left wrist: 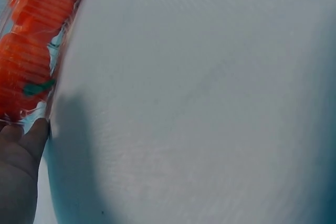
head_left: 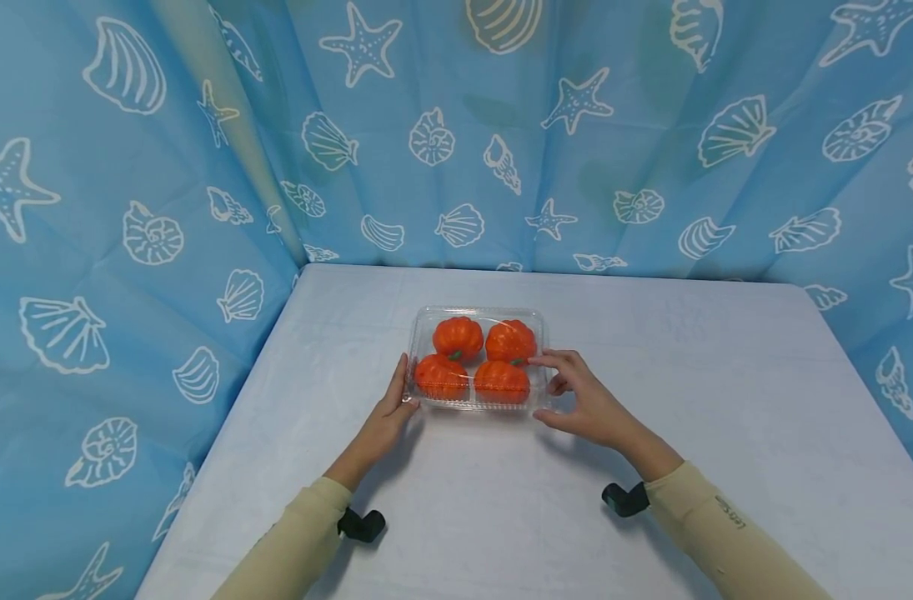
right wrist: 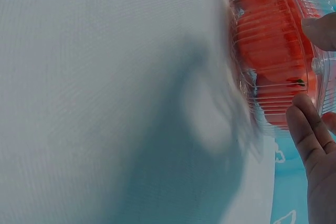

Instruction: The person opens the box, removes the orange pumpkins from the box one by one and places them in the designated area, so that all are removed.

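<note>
A clear plastic clamshell box (head_left: 474, 312) lies on the table, its lid down over several small orange pumpkins (head_left: 457, 337) with green stems. My left hand (head_left: 384, 421) rests against the box's left side, fingers straight along the wall and thumb by the front corner. At the opposite side is my right hand (head_left: 587, 404), fingertips right at the wall and thumb spread toward the front corner. In the right wrist view, the fingers (right wrist: 302, 124) overlap the ribbed side, with the thumb apart from them. Only part of the left hand (left wrist: 18, 161) shows in the left wrist view.
A white cloth covers the table (head_left: 486, 492). Blue curtains (head_left: 456, 192) with shell and starfish prints hang behind it and along its left side. Dark straps with short black pieces (head_left: 362, 526) sit at both wrists.
</note>
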The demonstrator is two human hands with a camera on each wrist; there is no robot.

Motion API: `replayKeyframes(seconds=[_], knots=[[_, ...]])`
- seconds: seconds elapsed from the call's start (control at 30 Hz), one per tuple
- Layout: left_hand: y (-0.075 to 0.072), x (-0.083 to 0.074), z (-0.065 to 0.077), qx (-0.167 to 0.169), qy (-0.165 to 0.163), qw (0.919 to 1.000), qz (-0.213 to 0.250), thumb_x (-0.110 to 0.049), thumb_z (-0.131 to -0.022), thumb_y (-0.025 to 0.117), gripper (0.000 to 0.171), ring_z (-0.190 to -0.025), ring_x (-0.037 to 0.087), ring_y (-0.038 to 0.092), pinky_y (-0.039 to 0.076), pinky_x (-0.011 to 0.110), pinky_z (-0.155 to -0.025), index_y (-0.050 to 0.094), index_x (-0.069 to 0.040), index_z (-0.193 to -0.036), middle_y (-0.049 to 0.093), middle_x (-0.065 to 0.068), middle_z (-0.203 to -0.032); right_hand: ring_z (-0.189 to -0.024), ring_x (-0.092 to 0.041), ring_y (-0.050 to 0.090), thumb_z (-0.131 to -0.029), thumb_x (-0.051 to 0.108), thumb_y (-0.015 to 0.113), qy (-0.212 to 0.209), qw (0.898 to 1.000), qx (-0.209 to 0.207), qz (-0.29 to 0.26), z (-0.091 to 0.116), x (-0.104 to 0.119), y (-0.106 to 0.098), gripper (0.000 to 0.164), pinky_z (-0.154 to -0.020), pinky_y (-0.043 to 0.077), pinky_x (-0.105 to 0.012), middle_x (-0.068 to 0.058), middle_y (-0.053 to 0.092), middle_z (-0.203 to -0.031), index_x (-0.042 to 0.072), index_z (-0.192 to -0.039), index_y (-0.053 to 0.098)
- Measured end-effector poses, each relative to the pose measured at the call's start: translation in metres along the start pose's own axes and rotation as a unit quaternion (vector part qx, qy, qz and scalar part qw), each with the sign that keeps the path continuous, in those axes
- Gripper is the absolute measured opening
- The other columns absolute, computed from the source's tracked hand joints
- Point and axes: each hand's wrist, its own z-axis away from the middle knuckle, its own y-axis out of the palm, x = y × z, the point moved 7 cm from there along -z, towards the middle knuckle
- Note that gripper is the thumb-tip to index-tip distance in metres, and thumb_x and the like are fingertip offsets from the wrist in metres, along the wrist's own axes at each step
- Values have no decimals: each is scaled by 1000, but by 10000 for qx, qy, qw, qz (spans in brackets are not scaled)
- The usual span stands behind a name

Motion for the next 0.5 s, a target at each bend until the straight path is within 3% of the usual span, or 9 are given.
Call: replayKeyframes(seconds=[0.13, 0.2, 0.5], knots=[[3, 1, 1, 4, -161, 9993, 346, -4, -106, 42, 70, -155, 37, 10, 34, 54, -115, 2, -7, -164, 7, 18, -169, -103, -24, 59, -82, 17, 85, -55, 10000, -18, 14, -1, -1, 0, 74, -93, 57, -52, -11, 38, -147, 17, -147, 49], [4, 1, 1, 0, -269, 9984, 505, -3, -106, 41, 70, -154, 36, 14, 40, 51, -111, 1, -10, -164, 4, 16, -170, -103, -23, 59, -82, 16, 85, -43, 10000, 1, 23, -1, -2, 0, 75, -93, 56, -52, -11, 38, -148, 18, -147, 49], [7, 2, 2, -197, -378, 9956, 832, -4, -108, 38, 67, -153, 36, 20, 39, 51, -112, 4, -12, -165, 4, 13, -171, -103, -24, 59, -82, 16, 85, -63, 10000, 26, 4, -2, -1, -2, 75, -93, 56, -52, -12, 38, -148, 18, -147, 48]])
